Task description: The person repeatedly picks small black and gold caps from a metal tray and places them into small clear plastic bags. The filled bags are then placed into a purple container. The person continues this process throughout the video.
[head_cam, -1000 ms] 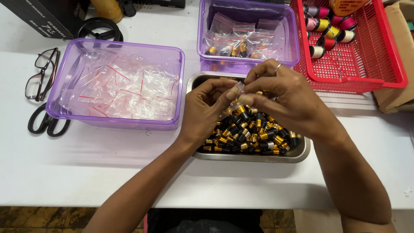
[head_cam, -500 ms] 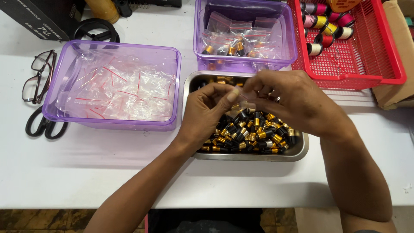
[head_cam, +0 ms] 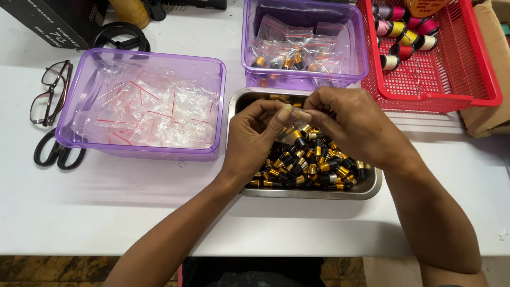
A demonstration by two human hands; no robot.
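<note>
Both hands, left hand (head_cam: 252, 135) and right hand (head_cam: 348, 125), are pinching a small clear plastic bag (head_cam: 294, 134) shut over the shiny metal tray (head_cam: 372, 186) of little black-and-gold parts (head_cam: 313, 165), so holding its top edge tight and flat is helping.

Your 2 hands meet over the metal tray (head_cam: 372, 187) in front of you, left hand (head_cam: 254, 139) beside right hand (head_cam: 355, 126). Small parts (head_cam: 313, 162) lie in the tray. Left of it sits a tub (head_cam: 74, 111) with bags (head_cam: 154, 109) inside. Behind the tray sits another tub (head_cam: 249, 48). Right of that tub sits a basket (head_cam: 481, 69) with spools (head_cam: 398, 37) inside. Far left lie glasses (head_cam: 48, 91), with scissors (head_cam: 53, 153) in front of them.
</note>
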